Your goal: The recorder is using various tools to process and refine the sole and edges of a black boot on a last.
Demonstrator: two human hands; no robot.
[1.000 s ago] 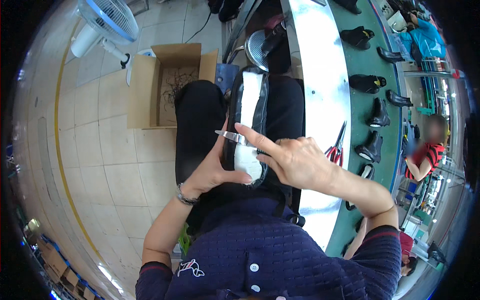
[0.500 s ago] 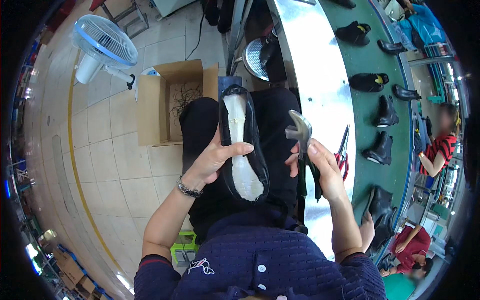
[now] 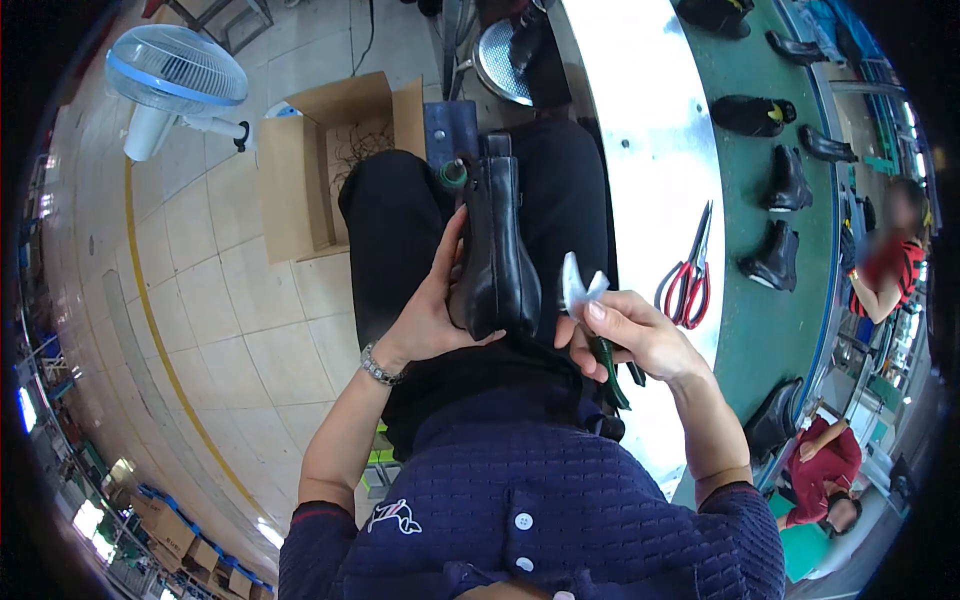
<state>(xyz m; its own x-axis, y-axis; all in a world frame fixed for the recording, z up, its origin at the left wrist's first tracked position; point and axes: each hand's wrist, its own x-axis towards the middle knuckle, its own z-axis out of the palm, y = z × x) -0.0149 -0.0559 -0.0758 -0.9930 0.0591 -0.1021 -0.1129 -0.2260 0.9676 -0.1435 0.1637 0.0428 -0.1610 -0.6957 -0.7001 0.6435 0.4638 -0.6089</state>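
Over the lap point(image 3: 390, 235), I am seeing the left hand point(image 3: 425, 318) partly curling round the toe end of a black boot point(image 3: 497, 255), its shaft pointing away from the body. Just to the right, my view is showing the right hand point(image 3: 640, 335) closing round green-handled pliers point(image 3: 608, 372), their metal head standing apart from the boot. Red-handled scissors point(image 3: 688, 290) are lying on the metal table point(image 3: 632, 105).
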